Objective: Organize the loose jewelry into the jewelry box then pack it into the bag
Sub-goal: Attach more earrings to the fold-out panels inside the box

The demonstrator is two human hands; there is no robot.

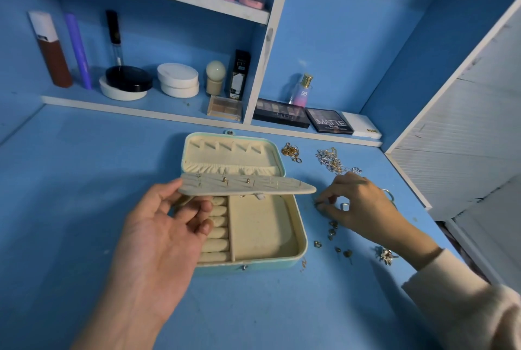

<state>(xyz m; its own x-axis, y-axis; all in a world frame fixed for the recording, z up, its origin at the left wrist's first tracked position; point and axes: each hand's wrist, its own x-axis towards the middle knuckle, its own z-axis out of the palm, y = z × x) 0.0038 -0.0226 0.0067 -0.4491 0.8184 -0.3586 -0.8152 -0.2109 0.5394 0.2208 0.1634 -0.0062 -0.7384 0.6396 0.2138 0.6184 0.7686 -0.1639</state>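
**Earring panel lifted, a piece pinched beside the box**

The jewelry box lies open at the middle of the blue surface – mint green outside, cream inside. Its lid is folded back on the far side, showing a row of hooks and a gathered pocket. In the base, ring rolls fill the left compartment, and a wider open compartment takes the right.

The left hand grasps the earring panel at its left end, thumb on top and fingers curled beneath, holding it raised over the base. Two gold studs sit in the panel, along with several thin pins.

The right hand is down on the surface just right of the box, its thumb and fingertips pinching a small piece; it is too small to tell what it is. A ring lies under the same hand. A cream sleeve covers the forearm.

Loose jewelry is scattered to the right of the box: a gold chain just beside the lid, a tangle of silver and gold chains farther right, small earrings near the hand, and a silvery cluster near the sleeve.

On the far side a low shelf carries cosmetics – round compacts, eyeshadow palettes and a perfume bottle.
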